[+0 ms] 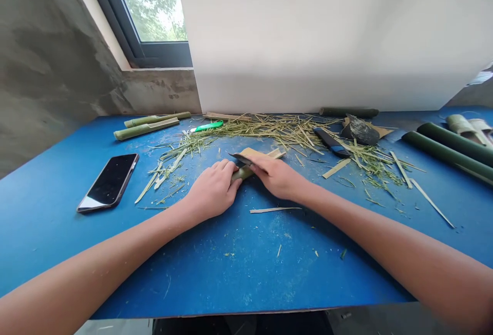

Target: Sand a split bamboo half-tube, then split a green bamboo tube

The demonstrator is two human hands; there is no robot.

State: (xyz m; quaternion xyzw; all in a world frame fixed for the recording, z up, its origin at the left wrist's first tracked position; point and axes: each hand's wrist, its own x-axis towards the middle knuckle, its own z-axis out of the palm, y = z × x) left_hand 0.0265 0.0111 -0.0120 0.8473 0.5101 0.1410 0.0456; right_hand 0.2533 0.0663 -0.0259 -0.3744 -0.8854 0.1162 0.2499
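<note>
- Gripping a short green bamboo piece (243, 172) in the left hand (212, 190), with fingers wrapped tight around its near end.
- Grasping a knife (239, 159) in the right hand (276, 175), with fingers closed over the hidden handle and the dark blade pointing left, across the top of the bamboo piece.
- Resting the bamboo piece low on the blue table (231, 268), at centre, between both hands, with its pale far end showing beyond the right hand.
- Working just in front of a wide scatter of bamboo shavings (285, 128).
- Sharing the table with a black phone (109, 181) well to the left, a green utility knife (208, 126) by the wall, a dark stone (360, 130) and long bamboo poles (450, 152) at the right.
</note>
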